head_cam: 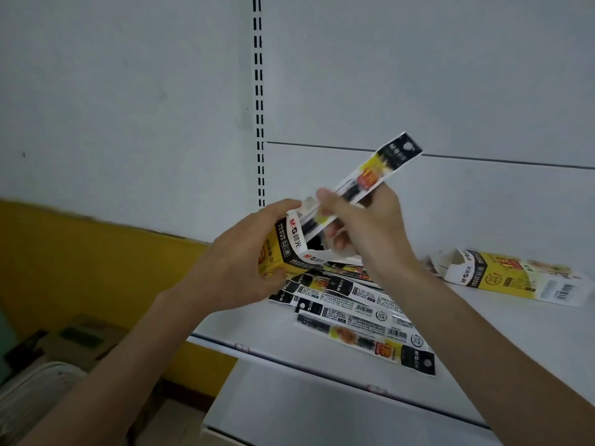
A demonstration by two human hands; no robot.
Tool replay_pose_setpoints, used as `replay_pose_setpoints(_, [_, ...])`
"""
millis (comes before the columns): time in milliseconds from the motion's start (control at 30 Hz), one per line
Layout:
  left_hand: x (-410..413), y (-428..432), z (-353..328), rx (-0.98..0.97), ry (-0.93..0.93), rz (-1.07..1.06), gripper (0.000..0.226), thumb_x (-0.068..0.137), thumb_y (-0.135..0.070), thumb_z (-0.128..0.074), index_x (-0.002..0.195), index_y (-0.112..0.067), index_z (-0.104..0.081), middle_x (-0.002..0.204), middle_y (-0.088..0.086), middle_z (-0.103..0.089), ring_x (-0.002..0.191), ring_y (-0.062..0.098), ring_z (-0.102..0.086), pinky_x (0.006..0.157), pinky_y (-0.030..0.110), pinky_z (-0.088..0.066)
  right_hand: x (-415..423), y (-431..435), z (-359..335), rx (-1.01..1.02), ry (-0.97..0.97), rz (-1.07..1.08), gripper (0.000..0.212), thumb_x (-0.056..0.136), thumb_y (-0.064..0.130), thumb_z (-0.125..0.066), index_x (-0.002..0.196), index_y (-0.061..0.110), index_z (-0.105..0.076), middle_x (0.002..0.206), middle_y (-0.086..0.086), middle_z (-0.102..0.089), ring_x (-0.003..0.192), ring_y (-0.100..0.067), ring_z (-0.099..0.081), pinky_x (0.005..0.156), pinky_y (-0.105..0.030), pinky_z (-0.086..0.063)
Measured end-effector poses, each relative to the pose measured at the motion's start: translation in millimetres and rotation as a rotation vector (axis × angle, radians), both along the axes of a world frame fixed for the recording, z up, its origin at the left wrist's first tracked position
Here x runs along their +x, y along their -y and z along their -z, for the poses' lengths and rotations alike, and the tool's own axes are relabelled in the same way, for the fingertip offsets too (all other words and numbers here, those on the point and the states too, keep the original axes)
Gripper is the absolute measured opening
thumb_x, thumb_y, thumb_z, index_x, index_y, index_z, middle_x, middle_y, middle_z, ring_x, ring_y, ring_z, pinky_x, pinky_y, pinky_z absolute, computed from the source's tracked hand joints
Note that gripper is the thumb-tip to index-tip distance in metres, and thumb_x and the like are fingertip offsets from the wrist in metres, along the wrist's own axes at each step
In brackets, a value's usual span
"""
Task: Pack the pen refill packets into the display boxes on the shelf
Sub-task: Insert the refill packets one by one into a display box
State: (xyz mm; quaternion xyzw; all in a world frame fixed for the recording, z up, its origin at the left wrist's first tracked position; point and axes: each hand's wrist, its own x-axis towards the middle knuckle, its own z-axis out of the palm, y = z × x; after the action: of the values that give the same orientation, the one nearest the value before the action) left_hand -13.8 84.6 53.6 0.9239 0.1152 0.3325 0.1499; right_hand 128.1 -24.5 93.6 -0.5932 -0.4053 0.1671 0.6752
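Seems early: grips box (283, 252) in left hand (235, 265), pinches packet (376, 175) partway in with right hand (363, 226); leaves loose packets (354, 313), second box (515, 275).

I have both bare arms raised ahead of me, the hands meeting near mid-view. My left forearm (122, 355) rises from the lower left. My left hand (238, 255) shows its back, fingers over the top and thumb under a yellow, black and white cardboard display box (291, 249). My right forearm (467, 336) comes in from the lower right. My right hand (363, 230) pinches a long, narrow printed refill packet (376, 175), thumb on top, fingers curled beneath.
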Motion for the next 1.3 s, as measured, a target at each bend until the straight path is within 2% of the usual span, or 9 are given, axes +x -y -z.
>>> replay_pose_setpoints(133, [1.0, -3.0, 2.1, 0.033, 0.031, 0.018, 0.077, 0.07, -0.018, -0.069, 0.132, -0.041, -0.029, 0.117, -0.011, -0.051, 0.102, 0.007, -0.051, 0.079, 0.023, -0.049, 1.3, 9.0, -8.2, -0.201, 0.089, -0.092, 0.048, 0.071, 0.041, -0.075, 0.106, 0.015, -0.055, 0.082, -0.005, -0.066, 0.052, -0.012, -0.055, 0.046, -0.024, -0.042])
replay_pose_setpoints(233, [1.6, -4.8, 4.8, 0.06, 0.04, 0.009, 0.073, 0.068, -0.021, -0.064, 0.13, -0.041, -0.031, 0.114, -0.014, -0.047, 0.102, 0.001, -0.046, 0.079, 0.015, -0.044, 10.4, 17.8, -13.8, -0.068, -0.002, -0.116, 0.024, 0.081, 0.02, -0.07, 0.101, 0.012, -0.061, 0.079, -0.003, -0.062, 0.055, -0.013, -0.058, 0.047, -0.023, -0.042])
replay_pose_setpoints(300, [4.0, -5.1, 5.7, 0.082, 0.038, 0.017, 0.069, 0.068, -0.02, -0.062, 0.129, -0.037, -0.035, 0.114, -0.015, -0.046, 0.102, 0.0, -0.045, 0.08, 0.012, -0.04, 9.8, 16.9, -4.2, -0.063, 0.132, -0.143, 0.005, 0.082, 0.008, -0.067, 0.087, 0.009, -0.066, 0.072, -0.006, -0.065, 0.057, -0.012, -0.062, 0.049, -0.019, -0.046])
replay_pose_setpoints(433, [4.2, -4.5, 3.6, 0.087, 0.035, 0.019, 0.064, 0.067, -0.021, -0.061, 0.126, -0.033, -0.042, 0.116, -0.011, -0.049, 0.103, 0.004, -0.047, 0.078, 0.017, -0.044, 28.4, 13.0, 25.7, -0.074, 0.522, 0.093, 0.008, 0.084, 0.011, -0.065, 0.079, 0.016, -0.067, 0.071, 0.007, -0.065, 0.065, -0.003, -0.059, 0.058, -0.008, -0.044])
replay_pose_setpoints(600, [0.2, -9.9, 6.5, 0.103, 0.02, 0.006, 0.063, 0.069, -0.019, -0.058, 0.124, -0.043, -0.038, 0.119, -0.009, -0.046, 0.103, 0.008, -0.048, 0.078, 0.023, -0.05, 68.7, 20.3, 70.0, -0.731, 0.856, 0.033, 0.023, 0.08, 0.034, -0.069, 0.099, 0.02, -0.066, 0.094, 0.007, -0.064, 0.085, -0.008, -0.058, 0.07, -0.021, -0.044])
replay_pose_setpoints(800, [0.6, -8.9, 8.4, 0.131, 0.03, 0.068, 0.062, 0.066, -0.014, -0.056, 0.121, -0.038, -0.039, 0.121, -0.009, -0.048, 0.106, 0.005, -0.046, 0.078, 0.02, -0.048, 69.5, 21.1, 72.2, -0.788, 1.05, 0.02, 0.032, 0.08, 0.031, -0.068, 0.111, 0.022, -0.063, 0.098, 0.006, -0.061, 0.08, -0.007, -0.049, 0.065, -0.023, -0.037])
replay_pose_setpoints(967, [-0.1, -8.7, 8.3, 0.121, 0.02, 0.08, 0.059, 0.07, -0.02, -0.067, 0.121, -0.034, -0.042, 0.119, -0.008, -0.051, 0.107, 0.007, -0.049, 0.079, 0.029, -0.05, 71.2, 33.9, 34.9, -0.6, 0.754, 0.086, 0.016, 0.087, 0.022, -0.062, 0.102, 0.016, -0.064, 0.08, -0.002, -0.059, 0.062, -0.011, -0.049, 0.054, -0.017, -0.038])
replay_pose_setpoints(1100, [2.9, -9.3, 10.1, 0.135, 0.034, 0.002, 0.07, 0.071, -0.019, -0.077, 0.127, -0.034, -0.037, 0.116, -0.009, -0.051, 0.102, 0.003, -0.047, 0.079, 0.027, -0.05, 69.4, 48.2, -14.7, 0.043, 0.405, 0.371, 0.009, 0.087, 0.015, -0.062, 0.091, 0.018, -0.055, 0.076, 0.002, -0.058, 0.049, -0.008, -0.054, 0.043, -0.021, -0.041])
replay_pose_setpoints(1300, [7.9, -4.9, 11.2, 0.064, 0.027, -0.038, 0.08, 0.071, -0.023, -0.076, 0.132, -0.041, -0.026, 0.119, -0.017, -0.049, 0.103, 0.003, -0.048, 0.085, 0.023, -0.045, 49.6, 43.4, -33.5, 0.399, -0.056, 0.231, 0.015, 0.086, 0.003, -0.055, 0.077, 0.009, -0.046, 0.069, -0.007, -0.052, 0.04, -0.014, -0.054, 0.039, -0.02, -0.042])
